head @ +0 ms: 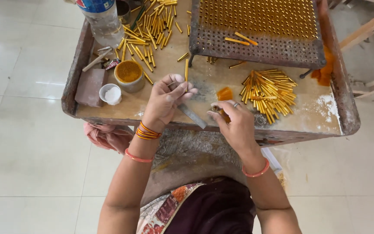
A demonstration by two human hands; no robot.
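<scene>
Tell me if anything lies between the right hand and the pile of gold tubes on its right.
Nothing visible does. The right hand sits just left of the pile of gold tubes, with only bare tabletop between them.

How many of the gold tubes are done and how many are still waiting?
Looks done: many tubes stand in the perforated rack. In hand: the left hand holds a flat metal strip and the right hand pinches a small piece. Left: loose piles of gold tubes and lie on the table.
</scene>
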